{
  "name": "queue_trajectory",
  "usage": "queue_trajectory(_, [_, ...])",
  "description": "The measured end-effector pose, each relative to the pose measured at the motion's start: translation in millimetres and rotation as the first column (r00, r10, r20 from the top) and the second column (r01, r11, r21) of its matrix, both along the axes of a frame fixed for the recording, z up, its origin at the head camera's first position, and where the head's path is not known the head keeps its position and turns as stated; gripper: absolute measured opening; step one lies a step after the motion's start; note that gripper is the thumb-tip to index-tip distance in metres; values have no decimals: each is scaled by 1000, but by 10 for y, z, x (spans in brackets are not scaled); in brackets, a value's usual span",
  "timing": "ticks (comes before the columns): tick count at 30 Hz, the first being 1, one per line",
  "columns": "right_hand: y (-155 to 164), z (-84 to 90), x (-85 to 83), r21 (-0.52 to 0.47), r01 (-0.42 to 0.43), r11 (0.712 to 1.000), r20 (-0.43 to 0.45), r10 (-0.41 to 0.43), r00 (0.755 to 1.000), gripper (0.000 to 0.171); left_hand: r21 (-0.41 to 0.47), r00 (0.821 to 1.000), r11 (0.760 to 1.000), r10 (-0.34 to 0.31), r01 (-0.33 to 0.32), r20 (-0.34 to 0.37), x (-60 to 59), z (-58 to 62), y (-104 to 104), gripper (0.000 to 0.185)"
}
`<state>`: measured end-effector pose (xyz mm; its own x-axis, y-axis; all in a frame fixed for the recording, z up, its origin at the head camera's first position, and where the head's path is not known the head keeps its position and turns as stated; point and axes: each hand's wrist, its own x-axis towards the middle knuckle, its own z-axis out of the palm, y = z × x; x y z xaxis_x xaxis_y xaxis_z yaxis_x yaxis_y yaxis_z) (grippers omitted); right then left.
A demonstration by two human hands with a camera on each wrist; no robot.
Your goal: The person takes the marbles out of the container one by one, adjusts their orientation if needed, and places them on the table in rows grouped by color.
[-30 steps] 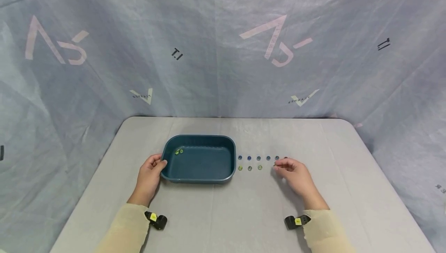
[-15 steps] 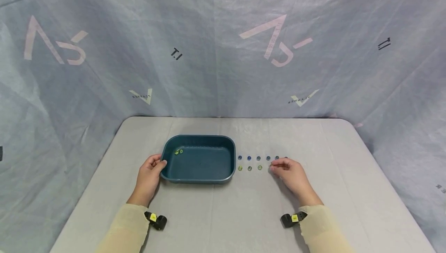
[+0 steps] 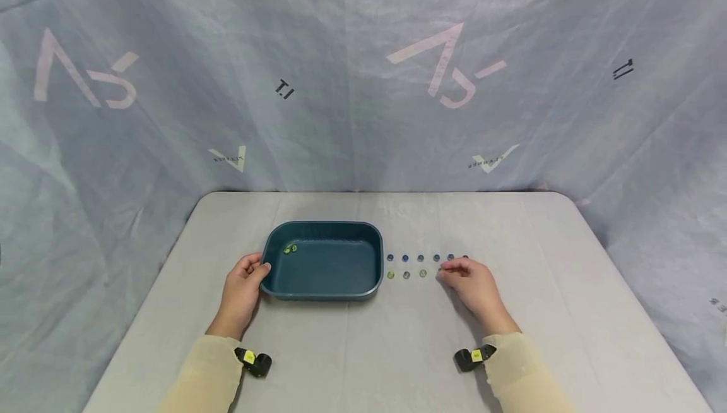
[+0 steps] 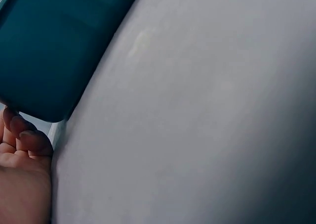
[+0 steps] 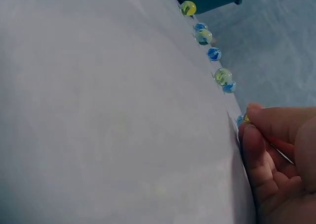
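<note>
A dark teal rectangular dish (image 3: pixel 324 274) stands left of centre in the head view, with two green-yellow marbles (image 3: pixel 290 249) near its back left corner. My left hand (image 3: pixel 241 290) holds the dish's left end, thumb at the rim and fingers along the outer wall. To the right of the dish, glass marbles lie in two rows: a back row of several bluish marbles (image 3: pixel 421 258) and a front row with a greenish marble (image 3: pixel 423 273) nearest my hand. My right hand (image 3: pixel 474 287) pinches a marble (image 5: pixel 248 118) at that row's right end; fingertips mostly hide it.
Both rows rest on the pale cloth-covered table (image 3: pixel 363 362), close beside the dish's right wall. A grey printed curtain (image 3: pixel 352 84) hangs behind the table's back edge. Each wrist wears a small black camera (image 3: pixel 467 360).
My right hand has moved a short way left toward the front row, with its fingertips together. The left hand stays at the dish, and the dish keeps its place.
</note>
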<state>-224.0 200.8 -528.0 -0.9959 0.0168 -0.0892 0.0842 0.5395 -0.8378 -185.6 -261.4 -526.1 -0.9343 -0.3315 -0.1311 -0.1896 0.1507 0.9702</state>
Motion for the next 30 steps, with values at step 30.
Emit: queue_trajectory(30, [-87, 44, -7, 93, -28, 995, -18, 30, 999, 10, 6, 1000, 1000, -8, 8, 4, 22, 27, 4, 37])
